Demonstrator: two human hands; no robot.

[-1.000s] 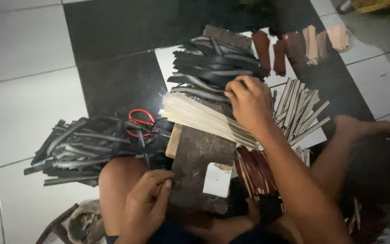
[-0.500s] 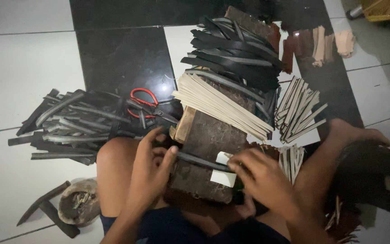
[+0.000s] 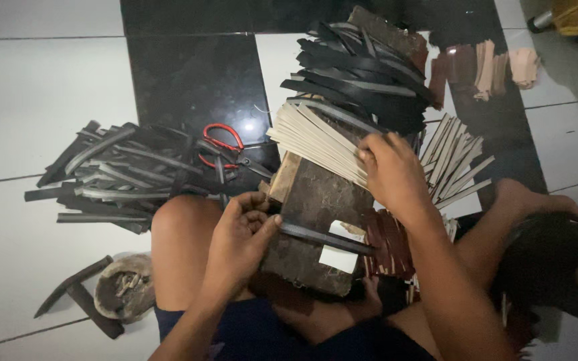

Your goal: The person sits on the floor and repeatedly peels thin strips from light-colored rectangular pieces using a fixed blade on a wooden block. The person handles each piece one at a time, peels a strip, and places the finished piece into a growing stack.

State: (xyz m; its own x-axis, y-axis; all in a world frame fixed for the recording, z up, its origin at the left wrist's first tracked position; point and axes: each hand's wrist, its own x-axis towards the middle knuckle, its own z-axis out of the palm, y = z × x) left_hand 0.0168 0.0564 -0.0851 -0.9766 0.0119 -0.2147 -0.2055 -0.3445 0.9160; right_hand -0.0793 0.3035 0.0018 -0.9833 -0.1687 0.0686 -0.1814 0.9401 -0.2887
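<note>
Down at the lap, the left hand (image 3: 239,237) pinches one end of a dark strip (image 3: 326,237) lying across a worn brown board (image 3: 316,200). Beyond it, the right hand (image 3: 393,170) presses on a fanned stack of pale strips (image 3: 312,137). Below the strip, a white rectangular label (image 3: 339,251) sits on the board.

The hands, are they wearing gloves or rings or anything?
No. The left hand and the right hand are both bare: no gloves, and no rings or watch that I can see. Both forearms are uncovered too, with no sleeves reaching them. The dim light could hide tiny details.
</note>
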